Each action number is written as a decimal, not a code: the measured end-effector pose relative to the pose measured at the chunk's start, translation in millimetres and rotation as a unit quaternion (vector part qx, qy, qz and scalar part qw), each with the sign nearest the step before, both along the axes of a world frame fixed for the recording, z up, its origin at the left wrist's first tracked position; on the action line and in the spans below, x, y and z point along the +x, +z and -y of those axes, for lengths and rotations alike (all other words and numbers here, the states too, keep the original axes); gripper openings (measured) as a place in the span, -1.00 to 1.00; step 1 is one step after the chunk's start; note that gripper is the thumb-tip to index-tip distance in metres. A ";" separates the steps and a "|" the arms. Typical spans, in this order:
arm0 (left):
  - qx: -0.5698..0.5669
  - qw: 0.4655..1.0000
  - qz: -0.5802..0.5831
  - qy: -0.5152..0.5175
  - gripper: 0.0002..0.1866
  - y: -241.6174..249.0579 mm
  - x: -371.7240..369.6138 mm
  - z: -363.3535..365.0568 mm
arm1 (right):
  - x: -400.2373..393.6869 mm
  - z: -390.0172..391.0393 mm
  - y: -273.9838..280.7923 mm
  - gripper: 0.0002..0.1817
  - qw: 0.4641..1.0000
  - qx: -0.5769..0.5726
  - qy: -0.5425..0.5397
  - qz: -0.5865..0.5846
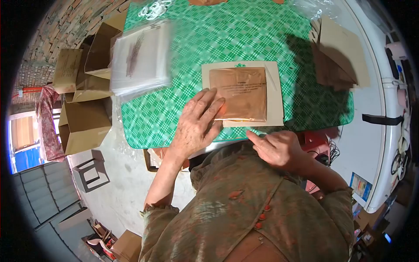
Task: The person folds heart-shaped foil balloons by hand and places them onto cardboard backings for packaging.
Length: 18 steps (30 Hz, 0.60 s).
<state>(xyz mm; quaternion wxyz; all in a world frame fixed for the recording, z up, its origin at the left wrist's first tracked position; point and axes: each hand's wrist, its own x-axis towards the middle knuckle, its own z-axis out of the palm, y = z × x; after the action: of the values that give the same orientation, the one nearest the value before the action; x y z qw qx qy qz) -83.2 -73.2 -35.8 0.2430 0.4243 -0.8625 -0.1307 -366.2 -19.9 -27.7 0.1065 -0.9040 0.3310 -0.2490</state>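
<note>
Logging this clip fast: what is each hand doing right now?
Left hand: open, flat, fingers pressing the clear bag on the beige card.
Right hand: loosely curled, holding nothing visible.

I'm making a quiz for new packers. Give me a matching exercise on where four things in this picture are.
Things:
1. left hand
2. right hand
3. clear bags
4. card stack

Places:
A. far right of the table
B. flat on the brown packet
C. left part of the table
D. at the table's near edge, below the packet

Pairs: 1-B, 2-D, 3-C, 4-A
</note>
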 end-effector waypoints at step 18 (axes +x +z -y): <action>-0.003 0.999 0.029 0.046 -0.38 -1.3 -9.4 -3.9 | -16.7 -25.4 -23.9 -0.37 0.991 -0.075 0.043 -0.100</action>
<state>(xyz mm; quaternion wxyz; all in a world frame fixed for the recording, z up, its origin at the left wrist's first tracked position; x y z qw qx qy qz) -92.6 -69.4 -37.1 0.2251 0.4660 -0.8493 -0.1043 -382.9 5.5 -51.7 0.0151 -0.9432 0.2811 -0.1765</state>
